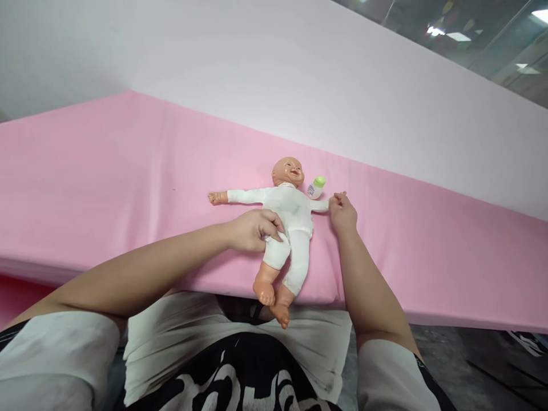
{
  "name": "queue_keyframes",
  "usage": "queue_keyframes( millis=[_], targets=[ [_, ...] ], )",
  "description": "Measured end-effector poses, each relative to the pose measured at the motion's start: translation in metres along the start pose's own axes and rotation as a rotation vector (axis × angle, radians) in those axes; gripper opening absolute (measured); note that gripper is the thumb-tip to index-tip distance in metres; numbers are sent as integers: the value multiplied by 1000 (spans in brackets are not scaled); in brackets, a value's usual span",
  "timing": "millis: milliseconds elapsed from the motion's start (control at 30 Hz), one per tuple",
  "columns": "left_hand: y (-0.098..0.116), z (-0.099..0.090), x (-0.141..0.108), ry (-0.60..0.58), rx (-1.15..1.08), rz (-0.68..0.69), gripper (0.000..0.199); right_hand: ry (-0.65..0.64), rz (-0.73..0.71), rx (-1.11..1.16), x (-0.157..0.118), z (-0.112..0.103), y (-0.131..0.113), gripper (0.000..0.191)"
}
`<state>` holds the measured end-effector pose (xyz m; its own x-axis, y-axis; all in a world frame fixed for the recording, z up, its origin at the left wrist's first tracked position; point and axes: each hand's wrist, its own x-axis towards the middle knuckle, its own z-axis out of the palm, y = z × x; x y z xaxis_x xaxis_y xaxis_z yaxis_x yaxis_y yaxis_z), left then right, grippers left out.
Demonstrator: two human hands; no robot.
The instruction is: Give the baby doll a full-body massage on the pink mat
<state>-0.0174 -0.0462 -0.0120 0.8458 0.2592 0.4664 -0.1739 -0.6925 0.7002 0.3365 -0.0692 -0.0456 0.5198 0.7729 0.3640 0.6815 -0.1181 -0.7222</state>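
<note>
A baby doll with a white cloth body and bare plastic head, hands and feet lies on its back on the pink padded surface. My left hand grips the top of the doll's leg, on the left of the frame, with curled fingers. Around the doll's hand on the right side is my right hand, its fingers closed and mostly covering that small hand. A small white bottle with a green cap lies beside the doll's head, touched by neither hand. Both doll feet reach over the front edge.
Behind the pink surface rises a pale wall, with a glass pane at the upper right. The padded front edge runs just before my body. Dark metal legs stand on the grey floor at the lower right.
</note>
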Motion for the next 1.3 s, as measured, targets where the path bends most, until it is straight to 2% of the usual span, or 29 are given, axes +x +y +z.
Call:
queue_keyframes(
  millis=[67, 133, 200, 300, 400, 467, 600, 733, 800, 900, 1000, 1133, 1200, 1300],
  targets=[
    [-1, 1, -1, -8, 11, -2, 16, -69, 77, -24, 0, -1, 5, 46],
    [-3, 1, -1, 19, -13, -18, 16, -58, 69, 12, -1, -1, 4, 45],
    [-6, -1, -2, 95, -52, -38, 18, 13, -26, 85, -4, 0, -4, 47],
    [-11, -6, -1, 268, -34, -104, 21, 41, -307, 111, -12, 3, -26, 50],
    [-20, -14, 1, 395, 61, -234, 19, -72, -589, 67, -25, 12, -50, 55],
    [-29, -18, 2, 447, 89, -325, 18, -177, -719, 37, -34, 20, -62, 60],
    [-49, -20, 3, 495, 88, -425, 16, -388, -827, -72, -42, 33, -68, 58],
    [-56, -20, 5, 484, 88, -466, 17, -455, -808, -168, -41, 35, -67, 54],
    [-53, -20, 4, 486, 84, -455, 18, -414, -801, -160, -42, 34, -68, 55],
    [-43, -22, 2, 460, 106, -408, 18, -268, -718, -100, -43, 31, -66, 63],
    [-29, -23, 0, 403, 137, -337, 18, -85, -535, -29, -37, 27, -56, 70],
    [-15, -18, -2, 330, 149, -186, 15, 101, -244, -17, -20, 18, -31, 67],
    [-11, -13, -3, 296, 148, -95, 17, 106, -108, -44, -11, 13, -17, 66],
    [-6, -5, -3, 207, 163, 25, 19, -12, 53, -67, -1, 7, -1, 66]
  ],
)
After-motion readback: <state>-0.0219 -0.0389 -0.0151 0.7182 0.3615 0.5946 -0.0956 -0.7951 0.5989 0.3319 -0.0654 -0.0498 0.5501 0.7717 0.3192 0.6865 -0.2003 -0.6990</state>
